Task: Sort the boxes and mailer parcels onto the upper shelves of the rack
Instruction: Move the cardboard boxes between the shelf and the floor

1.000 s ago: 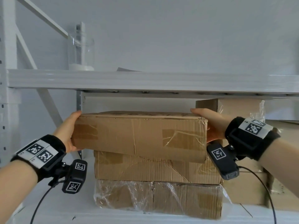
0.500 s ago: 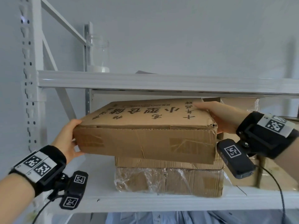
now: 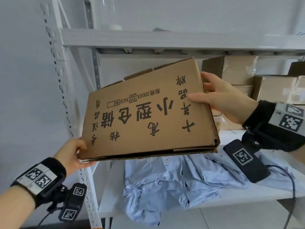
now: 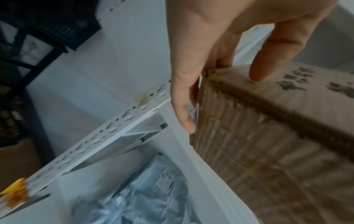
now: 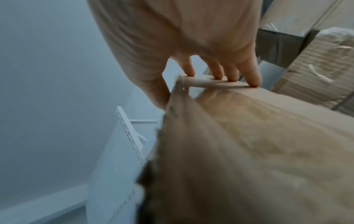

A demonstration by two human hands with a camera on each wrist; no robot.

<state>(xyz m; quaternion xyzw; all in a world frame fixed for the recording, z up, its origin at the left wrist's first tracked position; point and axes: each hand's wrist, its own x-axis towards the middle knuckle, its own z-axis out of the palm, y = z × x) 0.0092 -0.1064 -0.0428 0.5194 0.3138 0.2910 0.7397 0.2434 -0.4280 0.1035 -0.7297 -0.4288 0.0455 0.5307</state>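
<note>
I hold a flat brown cardboard box [image 3: 148,116] with large black printed characters in front of the white rack, tilted so its printed face points at me. My left hand [image 3: 77,154] grips its near left corner, thumb on top and fingers underneath. My right hand [image 3: 211,91] grips the far right edge, thumb on the printed face. The left wrist view shows the left hand's fingers [image 4: 184,115] along the box [image 4: 268,136] corner. In the right wrist view the right hand's fingers [image 5: 249,75] curl over the box [image 5: 249,151] edge.
Taped cardboard boxes [image 3: 234,70] are stacked at the right of the middle shelf. Light-blue mailer parcels [image 3: 173,182] lie piled on the lower shelf. The upper shelf beam [image 3: 165,38] runs above the box, with a glass jar [image 3: 113,22] on it. The perforated rack upright [image 3: 61,83] stands at left.
The box has come off the stack on the middle shelf, out toward me, and has tipped so its printed top faces me. Both hands kept their hold.
</note>
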